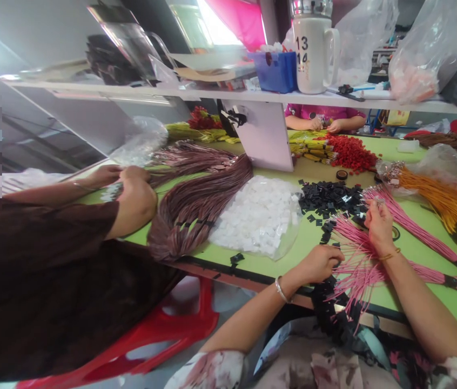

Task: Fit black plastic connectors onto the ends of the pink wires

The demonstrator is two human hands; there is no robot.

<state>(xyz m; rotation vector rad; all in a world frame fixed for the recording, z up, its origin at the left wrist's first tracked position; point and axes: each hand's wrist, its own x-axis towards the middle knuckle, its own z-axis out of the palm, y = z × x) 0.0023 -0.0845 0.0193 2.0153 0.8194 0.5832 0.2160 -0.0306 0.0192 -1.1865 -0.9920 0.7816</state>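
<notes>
My left hand (321, 263), a silver bangle at its wrist, is closed in a pinch by the table's front edge. Small black pieces lie around its fingertips, so what it grips is unclear. Beside it, loose pink wires (360, 273) fan out over the edge. My right hand (380, 226) is raised above them and pinches the metal-tipped end of a pink wire, partly hidden by the fingers. Just behind it lies a bundle of pink wires (423, 232). Black plastic connectors (328, 197) are heaped to its left, and a chain of black pieces (326, 305) hangs towards my lap.
A bag of white connectors (259, 219) and brown wire bundles (196, 210) lie left. Orange wires (451, 200) lie right, red pieces (350, 152) behind. A shelf (212, 96) crosses above the table, holding a white mug (313, 54). A co-worker's arms (131, 200) work left; another person's hands (326, 125) are opposite.
</notes>
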